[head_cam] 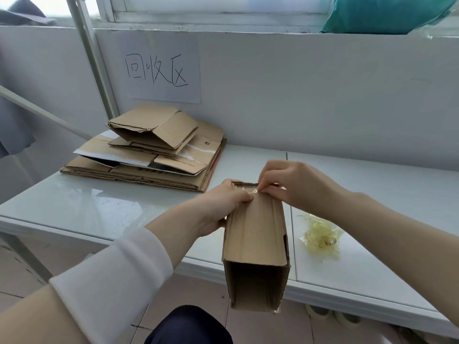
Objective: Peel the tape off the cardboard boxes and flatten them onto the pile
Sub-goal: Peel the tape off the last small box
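A brown cardboard box [255, 237] lies lengthwise in front of me, its open end towards me and past the white table's [104, 209] front edge. My left hand [221, 207] grips the box's far left side, thumb on top. My right hand [290, 184] pinches clear tape [249, 191] at the far top edge of the box. A pile of flattened cardboard [154, 155] lies at the back left of the table, under a handwritten paper sign [161, 70].
A crumpled wad of yellowish peeled tape [320, 238] lies on the table right of the box. The white wall runs close behind the table. Tape rolls [345, 319] sit on the floor under the table's right part. A teal bag [382, 13] rests on the sill.
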A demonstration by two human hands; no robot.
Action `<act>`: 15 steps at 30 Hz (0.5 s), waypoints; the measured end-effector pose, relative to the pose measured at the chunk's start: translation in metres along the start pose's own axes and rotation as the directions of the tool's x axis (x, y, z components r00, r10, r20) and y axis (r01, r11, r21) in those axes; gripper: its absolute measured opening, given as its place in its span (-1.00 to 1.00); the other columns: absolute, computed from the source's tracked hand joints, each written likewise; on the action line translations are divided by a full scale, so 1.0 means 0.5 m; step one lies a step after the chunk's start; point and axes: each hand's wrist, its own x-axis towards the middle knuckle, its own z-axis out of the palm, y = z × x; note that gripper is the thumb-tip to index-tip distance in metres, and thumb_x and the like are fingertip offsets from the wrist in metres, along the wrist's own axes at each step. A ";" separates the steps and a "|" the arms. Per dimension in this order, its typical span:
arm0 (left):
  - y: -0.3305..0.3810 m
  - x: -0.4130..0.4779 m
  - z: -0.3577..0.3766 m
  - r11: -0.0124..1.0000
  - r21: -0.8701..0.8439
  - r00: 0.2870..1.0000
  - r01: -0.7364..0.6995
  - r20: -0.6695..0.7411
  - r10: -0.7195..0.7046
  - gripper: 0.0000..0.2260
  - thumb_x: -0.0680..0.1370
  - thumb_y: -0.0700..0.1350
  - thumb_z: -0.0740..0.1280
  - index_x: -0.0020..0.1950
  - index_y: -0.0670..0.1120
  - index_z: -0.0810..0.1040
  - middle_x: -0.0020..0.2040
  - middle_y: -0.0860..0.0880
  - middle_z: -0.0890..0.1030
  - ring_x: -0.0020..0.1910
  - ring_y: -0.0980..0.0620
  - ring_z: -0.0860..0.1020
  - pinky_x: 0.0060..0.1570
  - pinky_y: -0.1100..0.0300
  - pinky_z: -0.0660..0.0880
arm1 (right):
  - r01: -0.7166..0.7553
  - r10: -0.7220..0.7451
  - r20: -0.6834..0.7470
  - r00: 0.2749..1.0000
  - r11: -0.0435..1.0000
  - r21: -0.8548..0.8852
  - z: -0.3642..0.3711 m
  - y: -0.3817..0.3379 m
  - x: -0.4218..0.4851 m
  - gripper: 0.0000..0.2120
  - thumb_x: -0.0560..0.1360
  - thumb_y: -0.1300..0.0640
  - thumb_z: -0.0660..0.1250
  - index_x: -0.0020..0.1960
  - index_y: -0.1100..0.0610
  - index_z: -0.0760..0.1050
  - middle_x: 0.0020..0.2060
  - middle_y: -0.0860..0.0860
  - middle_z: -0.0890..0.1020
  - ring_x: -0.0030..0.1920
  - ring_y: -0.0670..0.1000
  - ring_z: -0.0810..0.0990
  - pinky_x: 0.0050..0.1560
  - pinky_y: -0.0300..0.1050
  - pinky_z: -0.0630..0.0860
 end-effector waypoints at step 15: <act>0.031 -0.035 -0.020 0.952 -0.041 0.951 -0.303 0.058 0.305 -0.74 0.56 -0.24 0.25 0.23 -0.02 0.40 -0.08 -0.02 0.56 -0.14 0.08 0.57 -0.06 0.17 0.55 | -0.390 0.458 -0.135 0.879 0.852 0.350 -0.070 -0.063 0.031 -0.89 0.54 0.15 0.23 -0.14 0.06 0.50 -0.33 -0.20 0.65 -0.19 -0.02 0.65 -0.01 -0.04 0.56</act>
